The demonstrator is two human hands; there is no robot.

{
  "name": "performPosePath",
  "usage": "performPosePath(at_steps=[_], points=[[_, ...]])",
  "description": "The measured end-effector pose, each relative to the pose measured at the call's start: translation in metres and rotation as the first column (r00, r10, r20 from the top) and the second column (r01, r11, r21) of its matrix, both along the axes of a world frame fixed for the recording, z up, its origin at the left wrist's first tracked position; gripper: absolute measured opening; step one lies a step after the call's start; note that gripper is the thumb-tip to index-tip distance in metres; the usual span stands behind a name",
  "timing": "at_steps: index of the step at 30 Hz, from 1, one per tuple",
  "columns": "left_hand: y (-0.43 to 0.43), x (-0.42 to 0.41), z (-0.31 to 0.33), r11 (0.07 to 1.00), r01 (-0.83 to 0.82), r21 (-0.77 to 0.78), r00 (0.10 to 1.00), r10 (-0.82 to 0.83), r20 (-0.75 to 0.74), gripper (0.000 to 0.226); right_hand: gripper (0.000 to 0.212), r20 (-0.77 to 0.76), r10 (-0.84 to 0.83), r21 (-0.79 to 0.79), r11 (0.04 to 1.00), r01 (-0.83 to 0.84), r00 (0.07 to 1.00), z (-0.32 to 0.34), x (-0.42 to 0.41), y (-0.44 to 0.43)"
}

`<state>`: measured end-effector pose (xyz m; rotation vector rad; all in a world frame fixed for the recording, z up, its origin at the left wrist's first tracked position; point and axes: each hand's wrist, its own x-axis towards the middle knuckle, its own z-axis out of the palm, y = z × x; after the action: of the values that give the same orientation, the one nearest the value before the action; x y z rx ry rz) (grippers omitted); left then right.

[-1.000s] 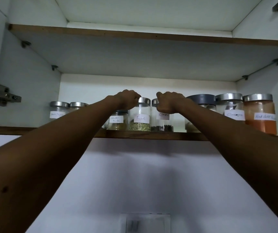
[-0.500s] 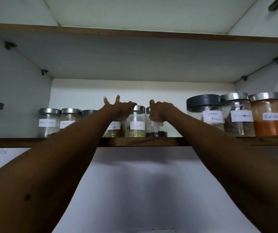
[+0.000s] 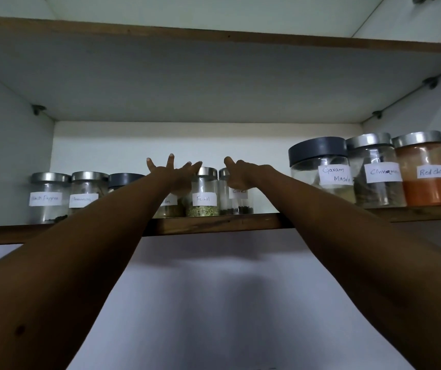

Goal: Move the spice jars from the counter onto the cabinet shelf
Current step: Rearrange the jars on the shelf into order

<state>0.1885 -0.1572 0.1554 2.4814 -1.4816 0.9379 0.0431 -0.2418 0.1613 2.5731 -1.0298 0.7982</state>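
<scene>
Head view shows the left hand (image 3: 172,174), grip spread wide apart, just beside the Fennel jar (image 3: 204,193), the right hand (image 3: 242,173) over the Cloves jar (image 3: 236,202) lid, its grip I cannot tell, both jars upright on the cabinet shelf (image 3: 214,224), the Garam Masala jar (image 3: 318,169) further right.

The left hand (image 3: 172,173) and forearm hide most of a grey-lidded glass jar (image 3: 124,179) and half the label on a glass jar of yellowish powder (image 3: 170,209). Fingers of the right hand (image 3: 240,174) go unseen against the steel-lidded glass cloves jar (image 3: 236,202).
</scene>
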Motion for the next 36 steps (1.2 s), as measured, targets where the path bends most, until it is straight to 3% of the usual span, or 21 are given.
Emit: performPosePath(at_steps=[7, 15, 19, 22, 25, 28, 31, 33, 36], points=[[-0.006, -0.001, -0.003, 0.997, -0.078, 0.009, 0.996, 0.078, 0.031, 0.073, 0.035, -0.030, -0.010, 0.002, 1.000, 0.010, 0.999, -0.002, 0.003, -0.014], [-0.004, -0.002, -0.006, 0.993, -0.113, 0.044, 0.992, 0.110, 0.058, 0.076, 0.063, -0.116, -0.091, -0.125, 0.989, 0.077, 0.989, -0.009, 0.005, -0.028], [-0.007, 0.001, -0.008, 0.993, -0.108, 0.045, 0.983, 0.100, 0.151, 0.069, 0.071, -0.151, -0.118, -0.123, 0.987, 0.099, 0.981, -0.015, 0.003, -0.030], [-0.003, -0.004, -0.006, 0.999, -0.034, -0.009, 0.972, 0.035, 0.234, 0.073, 0.076, -0.120, -0.075, -0.055, 0.996, 0.069, 0.990, -0.015, 0.006, -0.031], [0.013, -0.026, -0.002, 0.985, 0.114, -0.130, 0.975, -0.085, 0.207, 0.068, 0.078, -0.025, -0.065, -0.056, 0.996, 0.063, 0.998, -0.008, 0.003, -0.025], [0.034, -0.062, -0.008, 0.932, 0.256, -0.256, 0.967, -0.245, 0.076, 0.053, 0.073, 0.036, -0.065, -0.152, 0.986, 0.070, 0.997, -0.003, 0.003, -0.016], [0.047, -0.095, -0.032, 0.852, 0.389, -0.351, 0.879, -0.457, -0.134, 0.042, 0.049, 0.097, -0.051, -0.267, 0.961, 0.075, 0.994, -0.005, 0.000, -0.003], [0.054, -0.108, -0.053, 0.833, 0.404, -0.378, 0.871, -0.477, -0.119, 0.036, 0.032, 0.092, -0.054, -0.361, 0.929, 0.084, 0.994, -0.007, -0.005, 0.006], [0.054, -0.116, -0.073, 0.808, 0.321, -0.493, 0.933, -0.359, 0.019, 0.038, 0.024, 0.110, -0.015, -0.425, 0.903, 0.061, 0.994, -0.010, -0.006, 0.011]])
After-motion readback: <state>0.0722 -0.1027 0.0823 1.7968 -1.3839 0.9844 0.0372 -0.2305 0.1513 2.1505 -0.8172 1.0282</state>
